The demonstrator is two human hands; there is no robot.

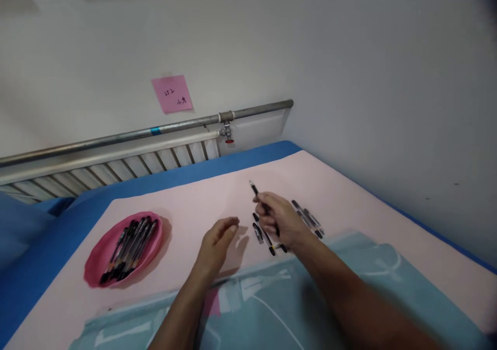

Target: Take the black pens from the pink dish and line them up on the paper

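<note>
My right hand (280, 218) is closed around a black pen (255, 190) whose tip points up and away from me. Under and beside that hand lie several loose black pens and pen parts (308, 218) on the pink table cover (202, 200). My left hand (218, 241) rests on the cover a little to the left, fingers loosely curled and empty. A pink oval dish (97, 259) at the left holds several black pens (130, 241).
A light blue plastic sheet (349, 277) covers the near part of the table. A blue edge (46, 257) borders the pink cover. Behind run a metal pipe (155, 130) with a red valve, a radiator, and a pink note (172, 93) on the wall.
</note>
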